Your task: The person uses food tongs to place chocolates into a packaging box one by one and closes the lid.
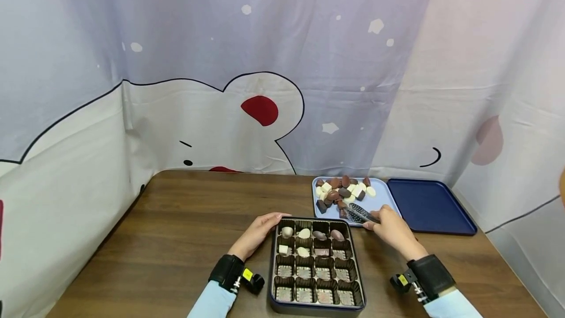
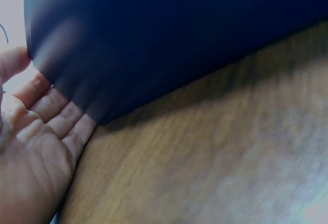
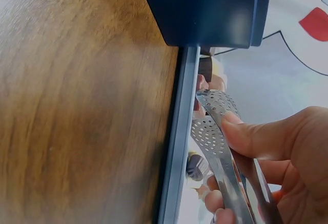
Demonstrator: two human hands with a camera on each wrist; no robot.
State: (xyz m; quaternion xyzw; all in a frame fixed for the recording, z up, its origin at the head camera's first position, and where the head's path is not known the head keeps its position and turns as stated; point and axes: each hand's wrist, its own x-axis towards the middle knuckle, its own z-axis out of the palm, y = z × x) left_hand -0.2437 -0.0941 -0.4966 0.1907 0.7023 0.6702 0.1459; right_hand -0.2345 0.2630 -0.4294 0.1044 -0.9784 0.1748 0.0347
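In the head view, the left hand (image 1: 258,234) rests at the far left corner of the box (image 1: 315,310), which stands on the surface (image 1: 198,220) in front of the person. The right hand (image 1: 393,229) is clamped on the tongs (image 1: 359,213). These extend from the fingers to the left and away from the person, and their ends are at the near edge of the chocolates (image 1: 344,192), which lie in a heap on the light tray (image 1: 378,201). The dark tray (image 1: 430,206) is just beside, on the right. In the box, each cell of the farthest row holds one piece, and white pieces sit in the two left cells of the next row.

In the left wrist view, the fingers (image 2: 51,105) are almost straight and touch the box wall; the thumb is at its edge.

In the right wrist view, the tongs lie between thumb and curled fingers. Their two perforated ends are slightly apart, over the light tray and near the chocolates. I cannot tell whether they grip a piece.
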